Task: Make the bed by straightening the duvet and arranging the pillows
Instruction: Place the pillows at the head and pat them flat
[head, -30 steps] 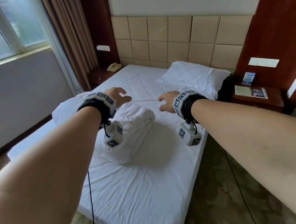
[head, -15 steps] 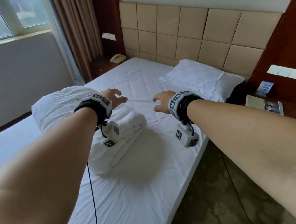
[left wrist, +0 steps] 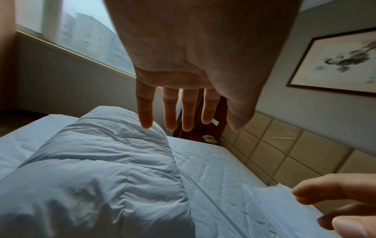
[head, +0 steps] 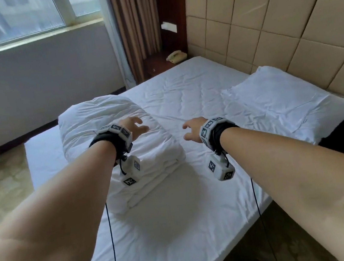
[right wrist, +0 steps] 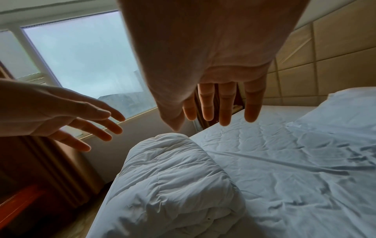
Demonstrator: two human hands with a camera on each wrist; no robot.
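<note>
My left hand [head: 132, 127] and my right hand [head: 192, 129] are both reaching out over the bed [head: 184, 241]. The fingers on both are loose and spread, and they hold nothing. The duvet [head: 109, 140] is still a folded bundle on the window side of the bed, and my left hand is just above it without touching, as far as I can tell. My right hand is over the bare sheet beside the bundle. One pillow [head: 286, 105] lies flat at the top of the bed, against the headboard [head: 285, 28].

I think things could go wrong if I grab only the top layer. Then the bundle could unroll in a twist, or slide off the far edge to the floor, because it sits close to that side. If I pull hard toward the pillow, the soft duvet could drag the sheet into more wrinkles or push the pillow crooked. The thin cables hanging from my wrists might also catch in the folds.

A phone [head: 176, 56] sits on a small table in the far corner, next to the curtain [head: 139, 27] and window [head: 4, 19]. Nothing stands between my hands and the duvet.
</note>
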